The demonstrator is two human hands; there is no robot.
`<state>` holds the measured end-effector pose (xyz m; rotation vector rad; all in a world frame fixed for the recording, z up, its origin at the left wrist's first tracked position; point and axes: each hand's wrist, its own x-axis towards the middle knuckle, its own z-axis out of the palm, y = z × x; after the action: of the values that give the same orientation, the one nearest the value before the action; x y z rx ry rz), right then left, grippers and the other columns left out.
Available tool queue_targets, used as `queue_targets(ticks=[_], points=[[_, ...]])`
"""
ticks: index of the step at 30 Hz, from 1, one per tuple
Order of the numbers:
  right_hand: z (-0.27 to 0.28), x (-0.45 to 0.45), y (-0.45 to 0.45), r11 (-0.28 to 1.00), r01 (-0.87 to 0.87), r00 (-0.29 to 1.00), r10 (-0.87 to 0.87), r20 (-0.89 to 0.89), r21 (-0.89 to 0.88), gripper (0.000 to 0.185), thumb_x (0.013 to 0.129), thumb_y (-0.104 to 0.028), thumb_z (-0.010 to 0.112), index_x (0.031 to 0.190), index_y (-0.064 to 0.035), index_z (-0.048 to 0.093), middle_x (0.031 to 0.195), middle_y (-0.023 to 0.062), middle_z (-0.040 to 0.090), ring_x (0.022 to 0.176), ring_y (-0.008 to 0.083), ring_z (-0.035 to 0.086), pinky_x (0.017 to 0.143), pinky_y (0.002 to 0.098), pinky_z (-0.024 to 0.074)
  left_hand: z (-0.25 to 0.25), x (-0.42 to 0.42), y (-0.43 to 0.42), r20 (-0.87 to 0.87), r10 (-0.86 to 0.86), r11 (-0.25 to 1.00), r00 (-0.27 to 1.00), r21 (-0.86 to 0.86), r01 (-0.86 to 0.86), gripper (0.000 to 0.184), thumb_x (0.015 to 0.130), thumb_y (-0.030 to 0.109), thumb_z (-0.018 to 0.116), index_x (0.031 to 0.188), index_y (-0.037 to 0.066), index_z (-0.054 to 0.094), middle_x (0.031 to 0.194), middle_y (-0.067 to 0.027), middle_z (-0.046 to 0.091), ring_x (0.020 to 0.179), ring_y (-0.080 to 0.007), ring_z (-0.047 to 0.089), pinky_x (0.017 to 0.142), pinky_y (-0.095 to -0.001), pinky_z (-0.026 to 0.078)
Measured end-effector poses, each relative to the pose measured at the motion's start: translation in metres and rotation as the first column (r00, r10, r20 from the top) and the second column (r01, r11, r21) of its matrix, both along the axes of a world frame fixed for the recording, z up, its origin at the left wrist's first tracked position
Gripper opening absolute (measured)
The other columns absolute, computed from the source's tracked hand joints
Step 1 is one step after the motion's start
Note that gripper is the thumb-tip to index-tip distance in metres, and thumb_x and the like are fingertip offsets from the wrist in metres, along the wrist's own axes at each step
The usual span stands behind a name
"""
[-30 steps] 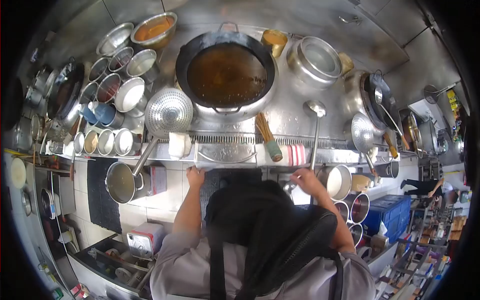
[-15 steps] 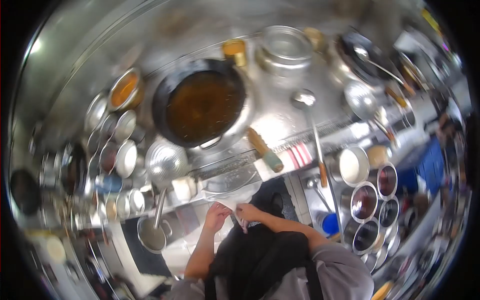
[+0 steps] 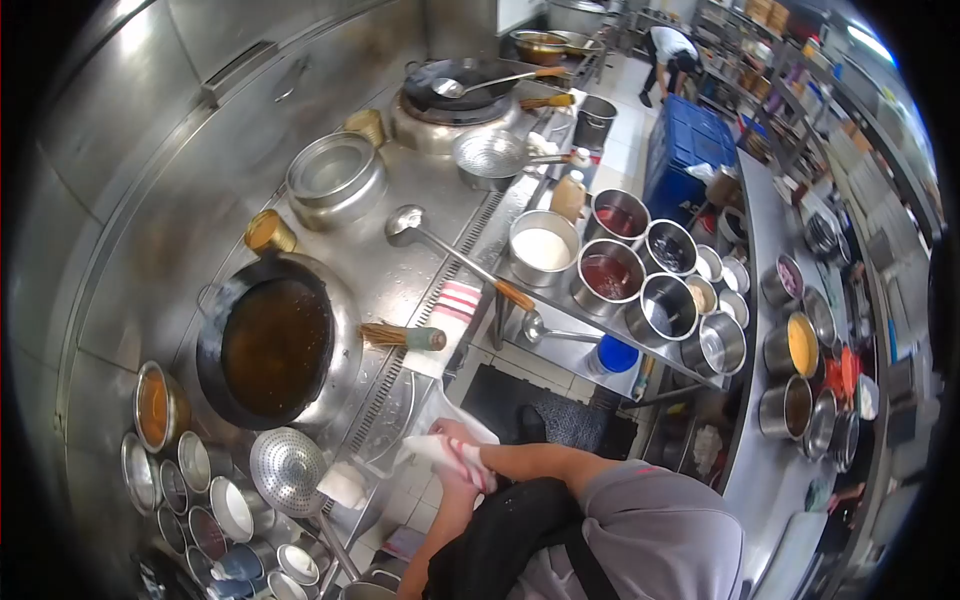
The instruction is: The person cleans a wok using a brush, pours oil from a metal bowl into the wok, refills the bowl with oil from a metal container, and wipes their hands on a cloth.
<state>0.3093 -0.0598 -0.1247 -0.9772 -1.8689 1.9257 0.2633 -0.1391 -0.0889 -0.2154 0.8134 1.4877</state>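
Note:
A white cloth with red stripes (image 3: pixel 440 450) is bunched between my two hands at the counter's front edge. My left hand (image 3: pixel 459 486) is closed on the cloth from below, its fingers mostly covered. My right hand (image 3: pixel 455 432) grips the same cloth from the other side. Beyond them a striped towel (image 3: pixel 452 308) lies flat on the counter edge, with a bamboo brush (image 3: pixel 405 336) near it. The black wok (image 3: pixel 275 345) with brown liquid sits to the left of the brush. A perforated strainer (image 3: pixel 288 471) and a folded white cloth (image 3: pixel 343 485) lie closer to me.
A long ladle (image 3: pixel 450 250) crosses the counter edge. Pots of sauces (image 3: pixel 610 277) stand on a shelf at the right. Another wok (image 3: pixel 460 90) and a lidded pot (image 3: pixel 335 175) are farther back. A co-worker (image 3: pixel 670 55) bends near a blue bin (image 3: pixel 685 150).
The view has swung to the right. My hands, apart one second ago, have come together on the striped cloth, which now looks more bunched.

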Motion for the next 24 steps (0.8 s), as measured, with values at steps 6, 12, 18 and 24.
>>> queue_targets(ticks=[6,12,18,24], points=[[0.046,0.022,-0.035,0.994,0.051,0.994,-0.059,0.088,0.097,0.057,0.095,-0.041,0.059,0.134,-0.0052,0.039,0.125,0.0173,0.056,0.114,0.0346,0.054,0.101,0.0433,0.0452,0.013,0.003,0.003,-0.017,-0.127,0.992,0.992,-0.014,0.126,0.044,0.101,0.046,0.045,0.126,0.013,0.057,0.107,-0.0063,0.066,0.108,-0.0231,0.063,0.095,-0.0409,0.051],[0.089,0.030,-0.053,0.968,-0.059,0.974,0.003,0.225,0.245,0.084,0.093,-0.044,0.057,0.155,-0.0054,0.015,0.145,0.0248,0.042,0.134,0.0452,0.042,0.109,0.0476,0.0390,0.025,-0.003,0.002,-0.032,-0.289,0.957,0.957,-0.026,0.288,0.051,0.101,0.052,0.043,0.129,0.012,0.056,0.109,-0.0084,0.066,0.106,-0.0252,0.064,0.094,-0.0435,0.051],[0.184,0.043,-0.043,0.888,-0.347,0.833,0.144,0.535,0.301,0.078,0.096,-0.036,0.047,0.161,-0.0170,0.008,0.150,0.0291,0.038,0.128,0.0489,0.051,0.110,0.0507,0.0389,0.057,-0.001,0.000,0.021,-0.452,0.891,0.892,-0.025,0.453,0.059,0.100,0.058,0.040,0.132,0.010,0.055,0.111,-0.0105,0.065,0.104,-0.0274,0.064,0.093,-0.0461,0.052],[0.079,0.034,0.002,0.969,-0.148,0.939,0.075,0.337,0.196,0.069,0.099,-0.022,0.031,0.159,-0.0029,0.003,0.119,0.0341,0.060,0.107,0.0396,0.065,0.105,0.0428,0.0469,0.011,0.006,0.005,0.070,-0.339,0.940,0.938,-0.007,0.341,0.072,0.098,0.069,0.035,0.138,0.012,0.053,0.120,-0.0126,0.064,0.108,-0.0301,0.062,0.094,-0.0491,0.051]])
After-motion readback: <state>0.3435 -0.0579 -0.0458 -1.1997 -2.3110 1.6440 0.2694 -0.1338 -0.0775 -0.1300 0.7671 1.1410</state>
